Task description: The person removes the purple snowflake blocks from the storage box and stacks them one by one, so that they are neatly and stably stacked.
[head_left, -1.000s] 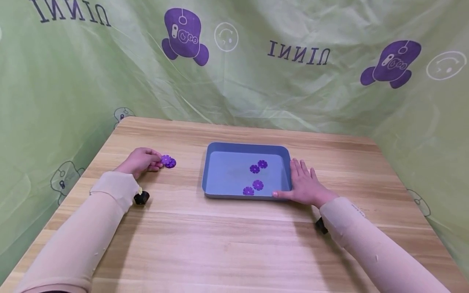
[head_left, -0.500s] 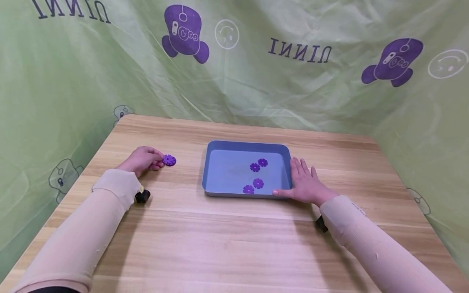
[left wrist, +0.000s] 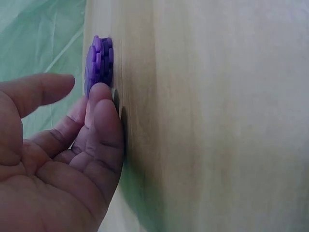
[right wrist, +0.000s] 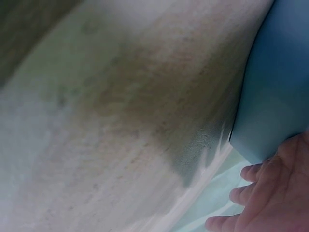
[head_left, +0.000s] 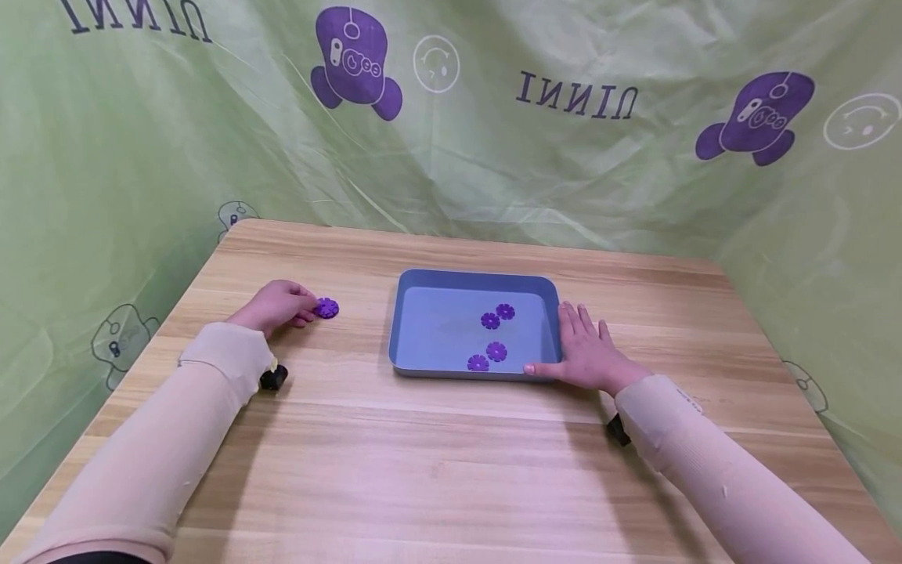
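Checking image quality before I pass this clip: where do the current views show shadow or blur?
Head: fairly sharp, soft shadows beside both sleeves on the table; left wrist: wood grain hazy, fingers and purple discs clearer; right wrist: table smeared, dark shadow beside the blue tray.

You face creased green printed sheeting [head_left: 451, 176], hanging from nine round to three o'clock: a purple cartoon figure [head_left: 351, 59] at eleven, another at two, mirrored lettering [head_left: 574, 95] at one. Your wood-grain counter [head_left: 437, 478] catches pale light at six.
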Motion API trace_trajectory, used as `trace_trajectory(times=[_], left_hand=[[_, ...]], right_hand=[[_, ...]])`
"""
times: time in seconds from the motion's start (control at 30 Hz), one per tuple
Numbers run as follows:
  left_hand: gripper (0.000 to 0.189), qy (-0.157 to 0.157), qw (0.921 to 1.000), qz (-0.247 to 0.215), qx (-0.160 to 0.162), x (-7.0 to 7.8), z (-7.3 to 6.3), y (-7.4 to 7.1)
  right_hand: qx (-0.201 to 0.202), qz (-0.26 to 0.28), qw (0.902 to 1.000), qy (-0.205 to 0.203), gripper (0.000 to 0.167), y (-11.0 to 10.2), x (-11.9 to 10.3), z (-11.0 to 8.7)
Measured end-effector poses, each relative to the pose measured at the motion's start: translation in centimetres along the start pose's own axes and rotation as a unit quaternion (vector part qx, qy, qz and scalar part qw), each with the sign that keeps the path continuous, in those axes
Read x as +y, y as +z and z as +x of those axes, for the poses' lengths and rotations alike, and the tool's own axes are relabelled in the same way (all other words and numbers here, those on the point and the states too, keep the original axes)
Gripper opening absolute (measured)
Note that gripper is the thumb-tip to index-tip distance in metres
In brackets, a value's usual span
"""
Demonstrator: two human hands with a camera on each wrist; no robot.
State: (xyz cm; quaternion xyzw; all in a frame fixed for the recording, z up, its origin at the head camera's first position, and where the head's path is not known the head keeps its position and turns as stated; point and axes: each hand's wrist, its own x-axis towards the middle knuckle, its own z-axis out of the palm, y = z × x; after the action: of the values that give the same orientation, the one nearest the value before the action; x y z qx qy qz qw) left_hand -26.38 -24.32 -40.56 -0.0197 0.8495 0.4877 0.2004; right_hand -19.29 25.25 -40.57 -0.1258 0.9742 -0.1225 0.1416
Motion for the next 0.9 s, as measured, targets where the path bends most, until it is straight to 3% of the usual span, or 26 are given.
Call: trace_trajectory(times=[0.17, 0.3, 0.5, 0.73, 0.9], left_hand=[[0.031, 0.008, 0.9942, 0.108, 0.005, 0.6, -0.1, 0.3], [0.041, 0.008, 0.9879, 0.154, 0.012, 1.0, -0.4, 0.8], [0.062, 0.041, 0.9696, 0.238, 0.039, 1.5, -0.2, 1.9], [0.039, 0.05, 0.9563, 0.283, 0.052, 2.6, -0.1, 3.0], [0.036, 0.062, 0.9473, 0.309, 0.058, 2.7, 0.0, 3.1]], right_hand=[[0.001, 0.0, 1.0, 0.001, 0.132, 0.1, 0.1, 0.1], [-0.001, 0.001, 1.0, 0.001, 0.132, 0.1, 0.1, 0.1], [-0.003, 0.004, 1.0, 0.003, 0.133, 0.2, 0.2, 0.1], [-0.006, 0.01, 0.9999, 0.003, 0.133, 0.2, 0.2, 0.1], [-0.004, 0.011, 0.9999, 0.001, 0.132, 0.1, 0.2, 0.1]])
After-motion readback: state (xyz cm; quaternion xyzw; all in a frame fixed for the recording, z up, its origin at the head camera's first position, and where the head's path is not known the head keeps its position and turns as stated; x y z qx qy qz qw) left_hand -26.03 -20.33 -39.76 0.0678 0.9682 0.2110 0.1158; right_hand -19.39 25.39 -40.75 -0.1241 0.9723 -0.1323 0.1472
